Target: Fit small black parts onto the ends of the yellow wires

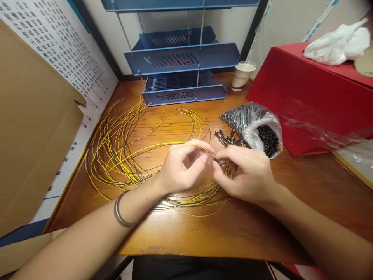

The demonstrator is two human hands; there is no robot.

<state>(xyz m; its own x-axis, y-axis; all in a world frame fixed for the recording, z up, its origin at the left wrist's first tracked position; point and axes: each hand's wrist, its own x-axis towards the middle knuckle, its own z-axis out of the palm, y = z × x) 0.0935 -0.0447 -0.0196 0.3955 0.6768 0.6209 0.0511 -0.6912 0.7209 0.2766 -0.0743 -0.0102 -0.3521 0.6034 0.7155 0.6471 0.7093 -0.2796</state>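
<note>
My left hand point(185, 165) is closed in a pinch, thumb and forefinger near the end of a yellow wire point(151, 146) that arcs over it from the left. Between thumb and forefinger, my right hand point(247, 173) grips a small black connector point(217, 161), where the yellow wire's end meets it. Whether the wire sits inside the connector I cannot tell. Under both hands, a loose coil of yellow and black wires point(116, 155) spreads over the wooden table. Several black connectors point(229, 138) lie just behind my right hand, beside an open plastic bag point(247, 116) full of them.
A blue tiered rack point(183, 58) stands at the back, with a paper cup point(243, 76) at its right. A large red box point(309, 97) with crumpled white tissue point(338, 42) on top is at the right. Brown cardboard point(37, 128) borders the left side.
</note>
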